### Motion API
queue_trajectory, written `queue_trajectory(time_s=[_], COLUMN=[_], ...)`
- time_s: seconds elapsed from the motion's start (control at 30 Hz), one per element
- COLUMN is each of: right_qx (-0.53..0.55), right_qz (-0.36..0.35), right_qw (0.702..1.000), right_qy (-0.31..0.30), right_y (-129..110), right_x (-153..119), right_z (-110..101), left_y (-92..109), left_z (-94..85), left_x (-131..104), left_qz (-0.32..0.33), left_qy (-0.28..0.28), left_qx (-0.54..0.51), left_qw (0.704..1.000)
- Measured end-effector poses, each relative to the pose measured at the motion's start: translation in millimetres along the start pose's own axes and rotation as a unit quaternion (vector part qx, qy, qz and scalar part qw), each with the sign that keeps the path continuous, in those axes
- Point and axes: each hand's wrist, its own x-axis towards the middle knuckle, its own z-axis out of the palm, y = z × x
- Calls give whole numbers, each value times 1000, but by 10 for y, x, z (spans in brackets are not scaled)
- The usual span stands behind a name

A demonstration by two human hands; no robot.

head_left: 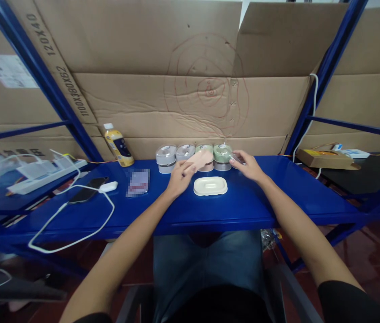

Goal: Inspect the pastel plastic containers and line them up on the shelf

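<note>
My left hand (pixel 179 178) is closed on a flat, pale pink oval piece (pixel 200 159), held tilted above the table. My right hand (pixel 251 167) grips a clear plastic piece (pixel 237 158), whose exact shape is hard to make out, close to the green-topped container (pixel 222 153). Beyond the hands stands a row of small containers with see-through tops, among them a grey one (pixel 166 155) at the left end and a pink one (pixel 206 166) partly hidden by the pink piece. A cream oval dish (pixel 210 185) with a raised middle lies between my forearms.
On the blue table (pixel 237 208), a yellow bottle (pixel 118 146), a blurred packet (pixel 138 182), a dark phone (pixel 89 190) and a white charging case (pixel 108 186) with a looping cable stand left. A power strip (pixel 48 176) lies farther left. Cardboard (pixel 142 98) walls the back; an open carton (pixel 327 159) sits right.
</note>
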Motion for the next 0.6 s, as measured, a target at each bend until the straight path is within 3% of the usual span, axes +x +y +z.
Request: queue_trajectory(time_s=[0.1, 0.2, 0.33, 0.47, 0.53, 0.6], right_qx=[8, 9, 5, 13, 13, 2], right_qz=[-1, -5, -10, -74, -103, -119], right_qw=[1000, 1000, 1000, 996, 990, 985], right_qy=[9, 9, 0, -57, -94, -123], right_y=[4, 4, -25, -119, -186, -255], right_x=[8, 11, -5, -58, -89, -114], right_z=[-23, -34, -29, 51, 131, 222], left_y=[-60, -45, 66, 186, 219, 231], left_z=[-52, -68, -26, 64, 118, 169], left_x=[51, 41, -47, -141, -172, -192], left_qz=[-46, -48, 29, 71, 72, 54], left_qy=[78, 74, -41, -174, -213, -217], left_qx=[6, 14, 30, 26, 17, 3], left_qw=[996, 996, 998, 982, 974, 975])
